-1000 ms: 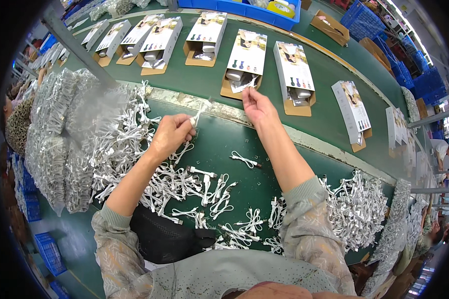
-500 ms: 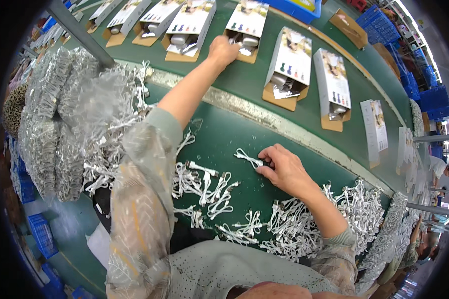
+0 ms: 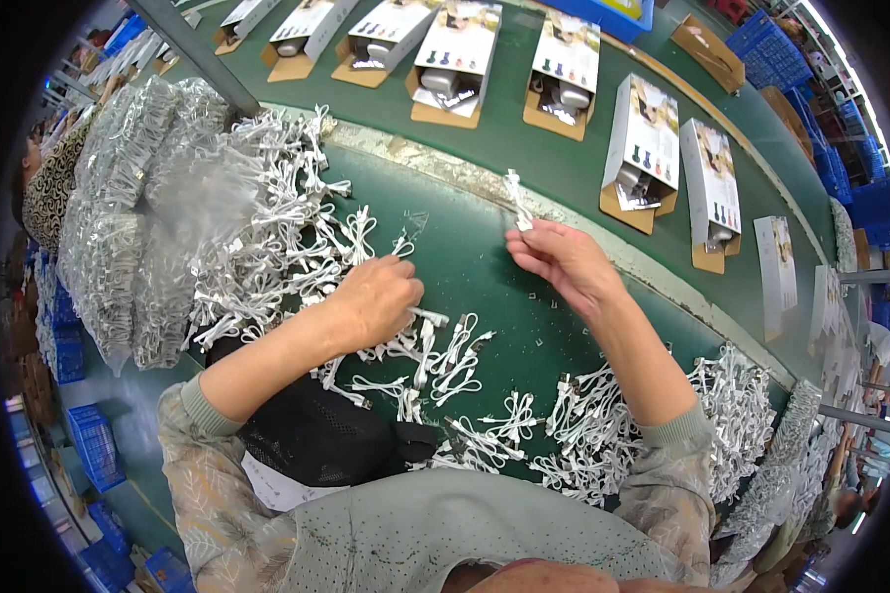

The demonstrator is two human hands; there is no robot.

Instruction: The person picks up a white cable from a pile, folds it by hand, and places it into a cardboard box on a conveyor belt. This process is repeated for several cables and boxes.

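Note:
Pinched in the fingertips of my right hand (image 3: 569, 265) is a bundled white charging cable (image 3: 517, 198), raised over the green bench near its far ledge. My left hand (image 3: 374, 301) is down at the loose white cables (image 3: 297, 237) on the left, its fingers curled inward; what they hold, if anything, is hidden. Several more bundled cables (image 3: 455, 366) lie in front of me between my forearms. Beyond the ledge stand open white cartons (image 3: 564, 59) with brown flaps, a white device and a silvery packet showing inside the nearer ones.
A metal ledge (image 3: 445, 173) parts my bench from the green surface with the cartons. Clear bags (image 3: 129, 217) packed with cables pile up at the left, beside a grey post (image 3: 193, 49). A larger cable heap (image 3: 603, 425) lies at the right. A blue crate (image 3: 613, 18) stands at the back.
My left hand has come back from a carton to the cables on the left. My right hand has lifted its cable off the bench toward the ledge. The view has shifted left.

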